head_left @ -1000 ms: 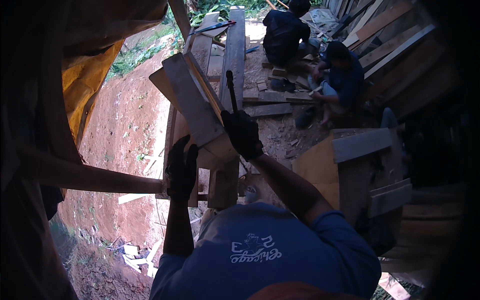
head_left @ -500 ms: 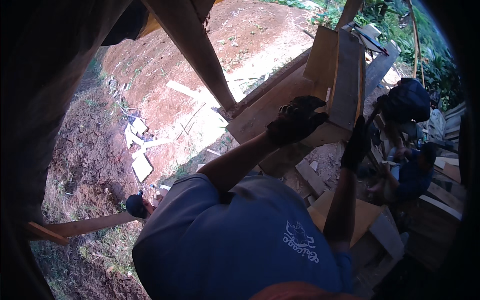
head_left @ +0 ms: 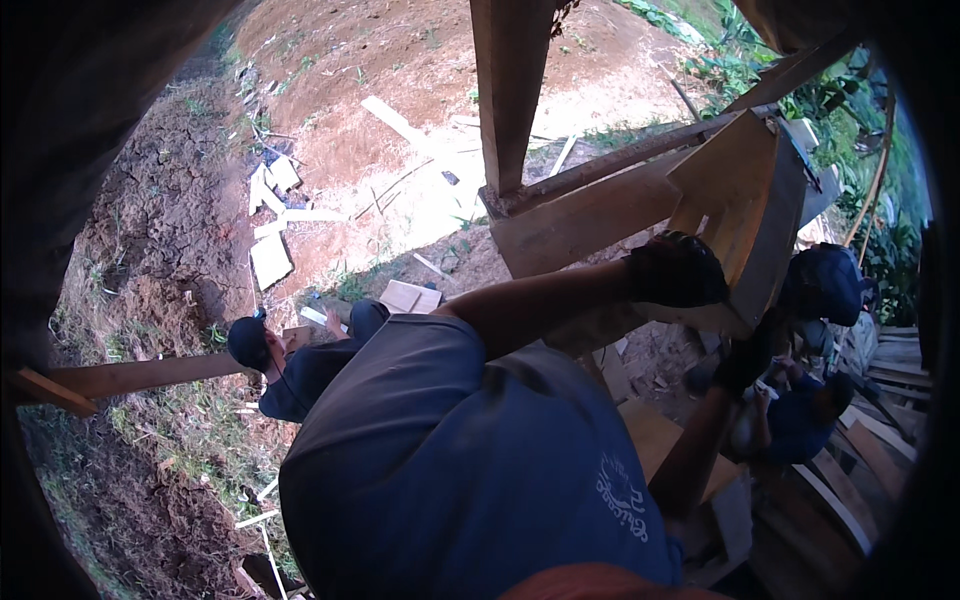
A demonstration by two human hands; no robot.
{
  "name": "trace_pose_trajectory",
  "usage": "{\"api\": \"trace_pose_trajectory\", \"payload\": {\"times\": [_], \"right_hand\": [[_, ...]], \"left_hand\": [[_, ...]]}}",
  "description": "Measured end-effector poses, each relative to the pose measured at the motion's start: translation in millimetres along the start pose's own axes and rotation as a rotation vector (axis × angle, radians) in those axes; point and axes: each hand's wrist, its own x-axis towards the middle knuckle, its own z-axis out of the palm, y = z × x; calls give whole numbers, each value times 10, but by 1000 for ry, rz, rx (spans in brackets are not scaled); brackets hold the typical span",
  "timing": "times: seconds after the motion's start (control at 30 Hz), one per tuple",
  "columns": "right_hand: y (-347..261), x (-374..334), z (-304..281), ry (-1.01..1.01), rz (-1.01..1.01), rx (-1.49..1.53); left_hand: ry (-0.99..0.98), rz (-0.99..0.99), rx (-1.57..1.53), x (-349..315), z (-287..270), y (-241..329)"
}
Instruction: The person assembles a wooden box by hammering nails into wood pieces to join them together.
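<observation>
My left hand (head_left: 678, 270), in a dark glove, is curled at the near end of a joined set of wooden boards (head_left: 768, 225). What its fingers close on, if anything, is hidden. A thin pale sliver (head_left: 703, 222) shows just above its knuckles; I cannot tell what it is. My right hand (head_left: 745, 360), also gloved, is at the lower near corner of the same boards. Its fingers are in shadow and seem wrapped round the edge. Behind the left hand, a wide plank (head_left: 590, 222) runs along a beam.
A wooden post (head_left: 508, 110) rises from the beam. One person (head_left: 290, 365) is low at the left beside a timber (head_left: 150, 375); another person (head_left: 800, 415) is below at the right, near a dark rounded object (head_left: 828, 285). Scrap boards (head_left: 270, 258) litter the dirt slope.
My view has swung, so the boards and post appear farther right. The left hand has gone from outstretched fingers to curled. The right hand stays at the boards' corner. More of the left person shows.
</observation>
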Motion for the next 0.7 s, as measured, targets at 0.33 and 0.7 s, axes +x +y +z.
{"api": "trace_pose_trajectory", "payload": {"times": [0.33, 0.7], "right_hand": [[565, -61, -11, 39, 193, -8], [-432, -90, -30, 118, -201, -244]], "left_hand": [[-234, 78, -580, 355, 154, -266], [-214, -38, -469, 230, 190, -214]]}}
